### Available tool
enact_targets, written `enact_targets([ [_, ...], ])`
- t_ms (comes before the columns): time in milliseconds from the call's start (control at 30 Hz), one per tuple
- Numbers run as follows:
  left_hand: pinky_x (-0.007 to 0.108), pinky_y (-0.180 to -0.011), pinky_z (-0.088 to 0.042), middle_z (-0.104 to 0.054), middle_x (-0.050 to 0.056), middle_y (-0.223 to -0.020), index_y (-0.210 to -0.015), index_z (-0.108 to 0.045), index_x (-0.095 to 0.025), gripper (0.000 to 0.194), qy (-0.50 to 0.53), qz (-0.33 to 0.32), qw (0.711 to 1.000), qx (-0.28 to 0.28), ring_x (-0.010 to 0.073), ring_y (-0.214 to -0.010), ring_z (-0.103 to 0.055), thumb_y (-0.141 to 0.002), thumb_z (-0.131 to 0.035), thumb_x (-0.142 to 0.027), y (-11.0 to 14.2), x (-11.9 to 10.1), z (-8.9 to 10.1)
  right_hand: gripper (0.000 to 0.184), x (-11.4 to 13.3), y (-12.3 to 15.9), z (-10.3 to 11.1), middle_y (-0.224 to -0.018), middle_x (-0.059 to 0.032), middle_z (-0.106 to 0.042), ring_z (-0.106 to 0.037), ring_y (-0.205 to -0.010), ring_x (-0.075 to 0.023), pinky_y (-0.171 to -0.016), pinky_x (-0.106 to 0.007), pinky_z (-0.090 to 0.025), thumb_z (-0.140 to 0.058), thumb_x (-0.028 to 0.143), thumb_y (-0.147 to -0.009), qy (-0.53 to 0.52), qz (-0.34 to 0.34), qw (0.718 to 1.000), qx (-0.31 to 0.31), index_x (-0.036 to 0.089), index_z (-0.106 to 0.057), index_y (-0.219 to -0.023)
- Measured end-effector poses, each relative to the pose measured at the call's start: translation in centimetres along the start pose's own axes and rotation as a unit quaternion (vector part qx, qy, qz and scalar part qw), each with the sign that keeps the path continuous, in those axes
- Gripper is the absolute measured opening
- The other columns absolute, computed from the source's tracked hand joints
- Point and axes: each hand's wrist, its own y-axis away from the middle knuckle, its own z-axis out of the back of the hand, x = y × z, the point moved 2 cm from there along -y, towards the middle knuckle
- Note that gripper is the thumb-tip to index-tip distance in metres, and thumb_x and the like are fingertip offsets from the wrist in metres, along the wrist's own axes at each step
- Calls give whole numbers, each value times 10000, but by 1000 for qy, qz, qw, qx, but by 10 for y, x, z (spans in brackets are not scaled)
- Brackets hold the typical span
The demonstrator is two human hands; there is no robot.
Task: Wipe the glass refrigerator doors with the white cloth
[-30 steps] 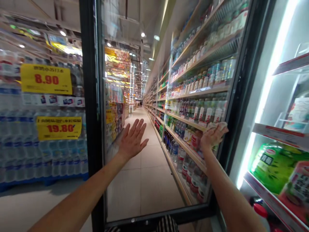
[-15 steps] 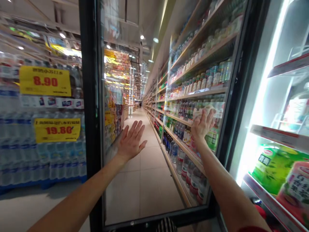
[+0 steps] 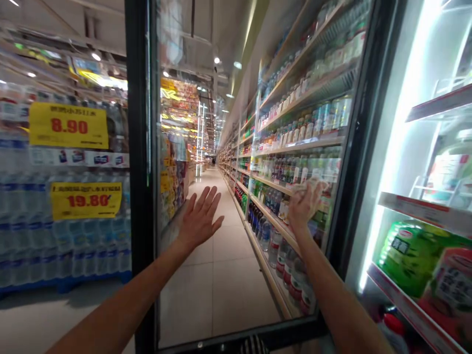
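A glass door (image 3: 230, 295) with a black frame stands swung out in front of me. Flat against its pane, fingers spread, lies my left hand (image 3: 201, 219), with nothing in it. My right hand (image 3: 299, 211) presses a pale, crumpled cloth (image 3: 317, 189) to the right part of the glass. The cloth's edges show above and beside the fingers, slightly blurred. Behind the pane, or mirrored in it, run shelves of bottled drinks (image 3: 291, 275) and a tiled aisle.
On the right is a lit cooler with a shelf edge (image 3: 416, 209), a green drink pack (image 3: 407, 250), a pink pack (image 3: 452, 290) and a red-capped bottle (image 3: 393, 327). Stacked water bottles (image 3: 66, 236) with yellow price signs (image 3: 69, 125) stand on the left beyond the door frame (image 3: 139, 147).
My right hand and the cloth have slid a little down and left over the glass. The left hand keeps its place on the pane.
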Motion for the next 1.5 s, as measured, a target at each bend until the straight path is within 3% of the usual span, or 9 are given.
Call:
enact_targets([
  [167,414,-1115,-132,-344,104,-1417,-1411,-194,-168,696,9,1,1000,1,219,-1354,-225,-829,-490,-409,0,1,-1,407,57,55,-4,-1397,-90,-399,-249,-1350,-232,-1089,-504,-133,-474,330,-813,-51,304,943,122,245,-509,-1209],
  [233,415,-1114,-130,-343,107,-1417,-1411,-195,-167,698,8,0,1000,1,222,-1352,-230,-828,-492,-408,-1,1,0,401,42,53,-1,-1390,-88,-409,-281,-1335,-234,-1083,-519,-136,-477,331,-811,-42,278,953,108,253,-515,-1203],
  [367,411,-1115,-127,-355,109,-1410,-1411,-197,-165,700,10,-1,1000,4,221,-1346,-248,-826,-496,-408,-2,0,4,481,-21,23,7,-1435,-165,-308,-254,-1338,-303,-1004,-623,-211,-381,321,-838,13,-20,999,24,197,-419,-1301],
  [433,412,-1114,-132,-354,106,-1411,-1413,-188,-169,705,11,0,1000,2,220,-1346,-248,-825,-498,-406,-2,-1,4,494,-30,25,9,-1435,-196,-291,-241,-1341,-320,-989,-633,-227,-356,310,-847,20,-70,997,9,165,-398,-1318],
  [633,432,-1108,-147,-340,110,-1415,-1416,-174,-175,703,19,21,1000,1,230,-1344,-249,-830,-495,-393,1,-4,0,423,13,73,10,-1410,-108,-373,-261,-1345,-248,-1066,-530,-188,-449,279,-830,-14,258,957,134,249,-475,-1251],
  [867,444,-1111,-131,-333,121,-1416,-1414,-183,-162,682,15,30,999,5,233,-1352,-224,-835,-485,-357,4,-9,0,495,-38,56,13,-1442,-197,-274,-249,-1340,-302,-1000,-604,-236,-347,295,-860,41,-40,998,-2,164,-367,-1338],
  [1067,436,-1118,-116,-334,119,-1417,-1405,-221,-158,670,18,27,999,-1,228,-1357,-210,-826,-494,-354,4,-8,-2,448,-11,90,15,-1428,-109,-343,-254,-1347,-250,-1064,-517,-201,-443,256,-826,-13,233,962,142,242,-457,-1274],
  [1267,450,-1113,-112,-313,121,-1425,-1415,-181,-166,684,18,26,1000,3,237,-1355,-212,-828,-484,-343,4,-9,-2,497,-48,77,24,-1428,-205,-301,-240,-1345,-307,-1000,-611,-234,-343,285,-863,40,-60,997,22,159,-363,-1343],
  [1500,454,-1116,-96,-290,126,-1434,-1414,-186,-161,690,29,30,999,18,240,-1362,-186,-823,-490,-347,7,-10,-2,467,-2,117,19,-1422,-118,-353,-268,-1341,-261,-1062,-536,-196,-448,235,-820,-30,243,957,158,246,-445,-1287],
])
